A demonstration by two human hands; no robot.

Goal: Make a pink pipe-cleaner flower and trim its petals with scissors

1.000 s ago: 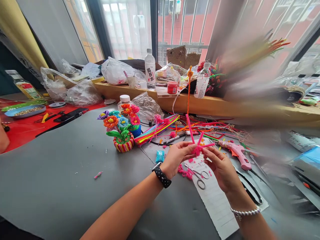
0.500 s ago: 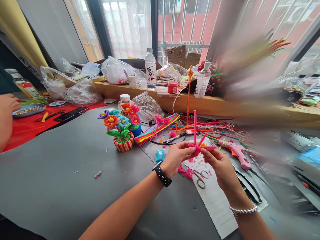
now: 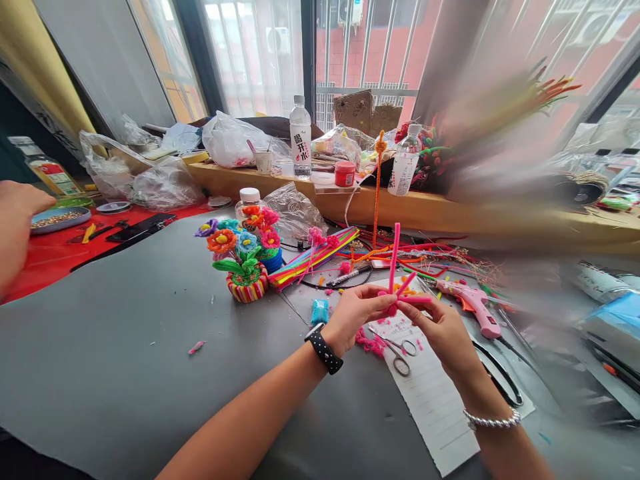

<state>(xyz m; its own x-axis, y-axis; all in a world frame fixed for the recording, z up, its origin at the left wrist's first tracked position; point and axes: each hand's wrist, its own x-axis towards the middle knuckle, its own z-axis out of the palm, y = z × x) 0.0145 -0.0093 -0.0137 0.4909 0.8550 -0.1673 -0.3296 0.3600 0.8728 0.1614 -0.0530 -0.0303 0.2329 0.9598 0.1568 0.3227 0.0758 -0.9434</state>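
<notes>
Several pink pipe cleaners are joined at a centre between my two hands, one stem standing up and others slanting right. My left hand pinches them near the joined centre from the left. My right hand grips a stem on the right, thumb and fingers closed on it. Fingers hide part of the joint. Below the hands lie scissors with grey handles, on a sheet of lined paper. Pink fuzzy scraps lie beside them.
A pot of fuzzy flowers stands left of my hands, near bundled coloured pipe cleaners. A pink glue gun lies at right. Bottles stand on the back ledge. Another person's hand is at far left, near a bowl.
The upright pink stem has tipped slightly right, and my right hand has shifted a little along the pipe cleaners. The other person's hand at far left has moved right, further into view.
</notes>
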